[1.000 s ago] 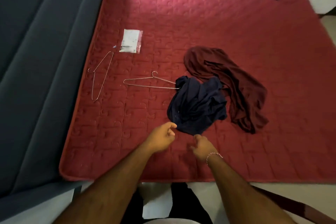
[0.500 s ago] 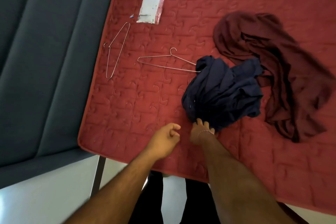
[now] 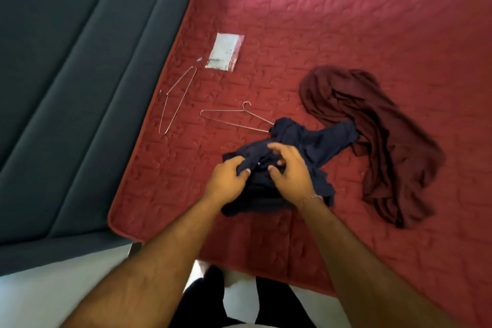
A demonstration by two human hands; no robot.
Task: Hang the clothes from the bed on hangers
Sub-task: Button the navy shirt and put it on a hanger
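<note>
A crumpled navy garment [image 3: 314, 141] lies on the red quilted bed [image 3: 346, 21], pulled toward the near edge. My left hand [image 3: 226, 181] grips a fold of it at its left side. My right hand [image 3: 290, 168] rests on top of the garment with fingers spread and bent into the cloth. A maroon garment [image 3: 386, 136] lies bunched to the right, touching the navy one. Two wire hangers lie flat: one hanger [image 3: 231, 118] just beyond the navy garment, its end under the cloth, the other hanger [image 3: 175, 101] further left near the bed's edge.
A small clear plastic packet [image 3: 225, 51] lies beyond the hangers. A dark grey padded headboard or wall panel [image 3: 80, 74] runs along the bed's left side. White floor [image 3: 53, 287] shows at the lower left, below the bed's corner.
Both hands have moved forward onto the navy garment; the left now grips it and it has been dragged nearer the bed edge. The view has shifted and tilted.
</note>
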